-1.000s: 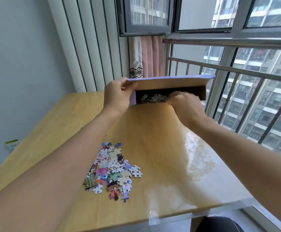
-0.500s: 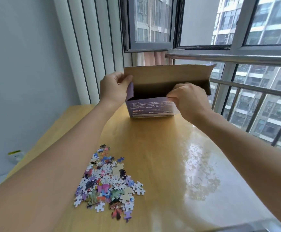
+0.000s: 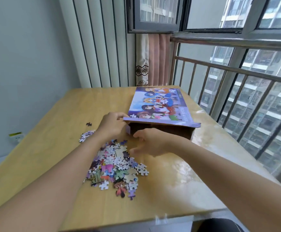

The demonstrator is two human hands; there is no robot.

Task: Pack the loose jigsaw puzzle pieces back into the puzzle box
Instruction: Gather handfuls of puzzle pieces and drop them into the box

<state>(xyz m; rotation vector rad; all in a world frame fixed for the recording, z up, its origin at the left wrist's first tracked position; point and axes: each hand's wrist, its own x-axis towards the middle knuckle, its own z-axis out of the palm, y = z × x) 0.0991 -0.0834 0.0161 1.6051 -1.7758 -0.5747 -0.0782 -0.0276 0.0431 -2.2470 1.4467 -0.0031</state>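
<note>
Inside puzzle box (image 3: 159, 106): dark, contents unseen; left hand (image 3: 113, 125) grips flap, right hand (image 3: 150, 144) released.

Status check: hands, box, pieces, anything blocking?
Left hand holds the puzzle box flap up at its open end. Right hand open, over the loose pieces. Pile lies right before the opening; nothing blocking.

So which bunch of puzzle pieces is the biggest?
The colourful heap between the two arms, just before the box's open end. The small pale cluster and the single dark piece lie farther left.
</note>
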